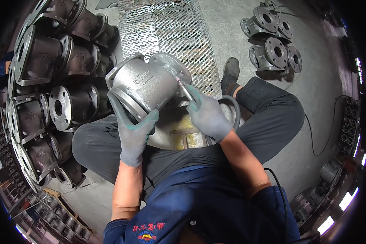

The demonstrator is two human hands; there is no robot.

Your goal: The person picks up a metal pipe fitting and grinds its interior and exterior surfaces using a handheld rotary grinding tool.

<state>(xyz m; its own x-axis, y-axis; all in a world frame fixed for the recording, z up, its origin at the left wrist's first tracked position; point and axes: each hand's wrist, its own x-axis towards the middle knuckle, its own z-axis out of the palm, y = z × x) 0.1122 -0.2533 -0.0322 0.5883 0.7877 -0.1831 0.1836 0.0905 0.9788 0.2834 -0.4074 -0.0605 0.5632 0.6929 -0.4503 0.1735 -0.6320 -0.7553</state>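
A grey cast-metal valve body point(150, 87) with round flanges is tilted in front of me, above my lap. My left hand point(132, 130), in a grey-and-green glove, is closed around the rim of its near-left flange, thumb toward the casting. In my right hand point(207, 116), gloved the same way, is a slim pen-shaped metal tool point(185, 90). Its tip points at the casting beside the right flange point(173, 67); whether it touches cannot be made out. A thick grey hose point(236, 116) curves behind my right hand, and its link to the tool is hidden.
Flanged castings point(38, 59) are stacked high close on my left. Several more point(268, 55) stand on the concrete floor at the far right. Ahead lies a metal grating point(179, 28). A thin black cable point(313, 142) runs over the floor at right.
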